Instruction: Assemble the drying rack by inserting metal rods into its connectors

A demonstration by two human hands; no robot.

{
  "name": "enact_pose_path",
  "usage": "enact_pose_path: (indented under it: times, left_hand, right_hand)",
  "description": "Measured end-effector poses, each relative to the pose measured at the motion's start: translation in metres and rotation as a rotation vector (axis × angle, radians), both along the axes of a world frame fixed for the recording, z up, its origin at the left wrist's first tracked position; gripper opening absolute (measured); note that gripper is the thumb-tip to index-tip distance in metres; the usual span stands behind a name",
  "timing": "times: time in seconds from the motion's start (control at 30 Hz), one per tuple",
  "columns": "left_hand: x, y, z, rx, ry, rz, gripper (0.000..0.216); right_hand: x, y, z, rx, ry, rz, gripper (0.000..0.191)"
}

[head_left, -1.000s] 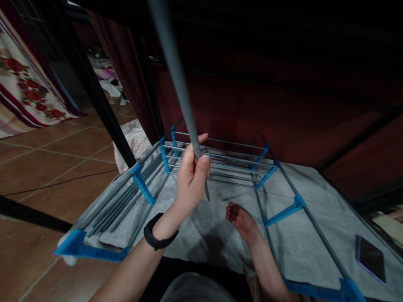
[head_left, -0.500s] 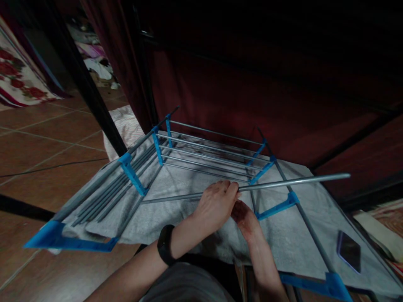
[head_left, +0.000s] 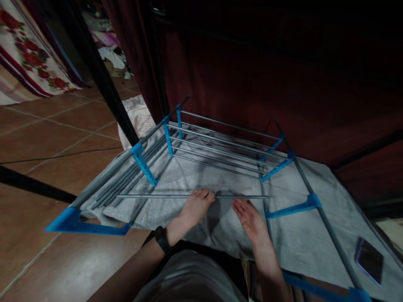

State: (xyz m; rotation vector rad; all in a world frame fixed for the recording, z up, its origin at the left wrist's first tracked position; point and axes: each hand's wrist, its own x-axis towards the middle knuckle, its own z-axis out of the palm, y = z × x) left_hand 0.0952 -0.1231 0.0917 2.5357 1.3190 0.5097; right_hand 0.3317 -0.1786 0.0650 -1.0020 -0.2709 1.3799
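Observation:
A thin grey metal rod (head_left: 166,196) lies nearly level across the view, over the front part of a rack (head_left: 307,178) of grey tubes with blue plastic brackets. My left hand (head_left: 197,205), with a black band on its wrist, is closed around the rod near its middle. Palm turned up, my right hand (head_left: 250,218) is open below the rod's right half, fingertips at or just under it. Several rods span the rack's far end between blue brackets (head_left: 168,138). The nearer blue brackets (head_left: 145,165) on the left and right have no rod between them.
Several loose rods (head_left: 126,184) lie in a bundle inside the rack's left side. A grey cloth (head_left: 201,176) covers the surface underneath. A phone (head_left: 369,260) rests at the right. Dark posts (head_left: 107,92) rise at the left, and a dark red curtain (head_left: 226,84) hangs behind.
The rod has shifted left and swung from slanting up at the right to nearly level. My left hand has moved left along with it; my right hand has parted from the left and opened.

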Motion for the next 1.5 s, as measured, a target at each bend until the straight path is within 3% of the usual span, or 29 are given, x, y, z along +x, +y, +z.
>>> enact_pose_path:
  times: [0.3, 0.47, 0.73, 0.97, 1.23, 1.5]
  left_hand:
    - [-0.014, 0.014, -0.038, -0.154, -0.279, -0.03, 0.031]
    - [-0.028, 0.023, -0.051, -0.145, -0.098, -0.02, 0.029]
    - [-0.044, 0.029, -0.06, -0.155, 0.097, -0.055, 0.04]
    - [-0.04, 0.023, -0.065, -0.237, 0.203, -0.008, 0.042]
    - [-0.052, 0.023, -0.075, -0.209, 0.135, 0.009, 0.042]
    - [-0.06, 0.021, -0.082, -0.196, 0.084, -0.004, 0.043]
  right_hand:
    - [-0.016, 0.014, -0.02, 0.015, 0.026, -0.152, 0.02]
    - [-0.011, 0.014, -0.034, 0.037, -0.005, -0.196, 0.019]
    - [-0.002, 0.009, -0.05, -0.034, 0.009, -0.251, 0.015]
    - [0.01, 0.004, -0.056, -0.141, 0.058, -0.345, 0.031]
    - [0.012, 0.005, -0.063, -0.138, 0.058, -0.363, 0.045]
    - [0.017, 0.003, -0.067, -0.092, -0.034, -0.318, 0.033]
